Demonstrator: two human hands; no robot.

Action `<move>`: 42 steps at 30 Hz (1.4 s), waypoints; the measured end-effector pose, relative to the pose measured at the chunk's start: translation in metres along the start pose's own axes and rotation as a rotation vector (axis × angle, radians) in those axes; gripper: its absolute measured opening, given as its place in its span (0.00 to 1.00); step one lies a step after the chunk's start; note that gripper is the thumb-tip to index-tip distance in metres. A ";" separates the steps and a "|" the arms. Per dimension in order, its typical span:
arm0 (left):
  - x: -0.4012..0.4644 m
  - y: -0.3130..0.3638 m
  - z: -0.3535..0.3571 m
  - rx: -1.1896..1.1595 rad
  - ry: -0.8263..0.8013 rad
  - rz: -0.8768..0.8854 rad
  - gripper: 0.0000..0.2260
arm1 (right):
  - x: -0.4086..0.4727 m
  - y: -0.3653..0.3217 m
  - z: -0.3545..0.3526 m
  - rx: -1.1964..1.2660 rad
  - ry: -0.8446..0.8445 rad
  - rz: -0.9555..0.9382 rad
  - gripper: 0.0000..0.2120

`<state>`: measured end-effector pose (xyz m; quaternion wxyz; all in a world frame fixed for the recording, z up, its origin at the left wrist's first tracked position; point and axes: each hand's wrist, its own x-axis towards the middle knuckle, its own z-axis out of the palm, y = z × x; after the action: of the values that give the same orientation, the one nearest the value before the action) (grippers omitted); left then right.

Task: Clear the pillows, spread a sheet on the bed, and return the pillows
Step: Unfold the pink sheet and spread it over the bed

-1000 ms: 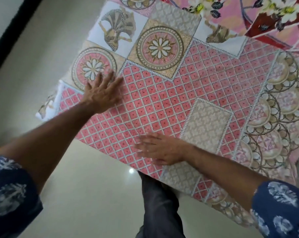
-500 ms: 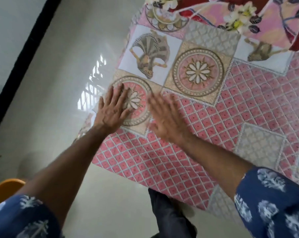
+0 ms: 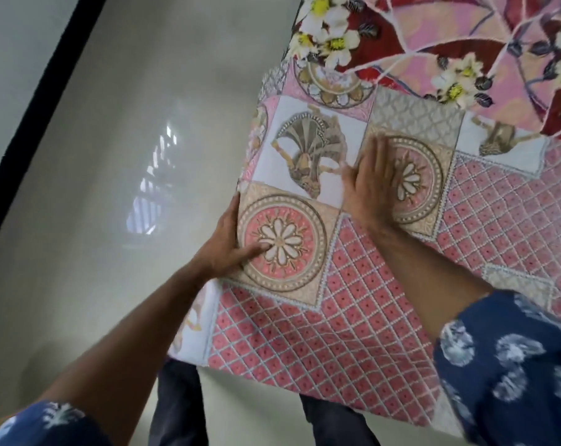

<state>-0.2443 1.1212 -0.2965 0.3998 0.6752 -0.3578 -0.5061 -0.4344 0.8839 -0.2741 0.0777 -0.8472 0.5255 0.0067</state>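
Observation:
A pink lattice sheet (image 3: pixel 369 317) with round flower medallions covers the bed. My left hand (image 3: pixel 224 243) is at the bed's left edge. Its thumb presses on a medallion and its fingers curl down over the side, pinching the sheet's edge. My right hand (image 3: pixel 374 185) lies flat on the sheet, palm down with its fingers stretched out, partly on the second medallion and a little blurred. A red and pink floral fabric (image 3: pixel 450 43) lies on the far end of the bed; I cannot tell whether it is a pillow.
Glossy pale floor (image 3: pixel 111 188) runs along the left of the bed, with a black skirting band (image 3: pixel 41 91) at the wall. My dark trouser legs (image 3: pixel 179 403) stand against the bed's near edge.
My left hand has left the top of the sheet and taken hold at the side edge. My right hand has slid farther up the bed onto the second medallion. The view has moved closer.

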 end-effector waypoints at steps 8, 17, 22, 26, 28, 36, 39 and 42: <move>0.012 -0.030 -0.068 0.242 -0.322 0.072 0.37 | -0.094 -0.135 0.030 -0.303 -0.254 -0.678 0.38; 0.036 -0.031 -0.213 0.622 -0.364 0.157 0.26 | -0.050 -0.156 -0.003 0.010 -0.135 -0.111 0.32; 0.047 0.012 -0.225 0.655 -0.434 0.265 0.24 | -0.014 -0.145 0.001 0.025 -0.084 0.507 0.32; 0.064 0.043 -0.236 0.763 -0.500 0.401 0.23 | -0.007 -0.177 0.018 -0.006 -0.155 0.394 0.37; 0.082 0.061 -0.243 0.822 -0.530 0.417 0.24 | -0.011 -0.195 0.021 -0.037 -0.227 0.056 0.40; 0.205 0.166 -0.175 1.097 -0.551 0.709 0.25 | 0.015 -0.125 0.001 0.228 0.028 0.181 0.28; 0.239 0.182 -0.110 1.179 -0.606 0.828 0.26 | 0.040 -0.049 -0.009 0.247 0.122 0.605 0.29; 0.280 0.179 -0.051 1.312 -0.681 0.951 0.29 | 0.059 0.033 -0.005 0.207 0.110 0.814 0.32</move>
<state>-0.1441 0.8061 -0.2376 -0.0290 0.3606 -0.9197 -0.1523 -0.4377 0.8163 -0.2786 0.1253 -0.5575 0.8184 -0.0612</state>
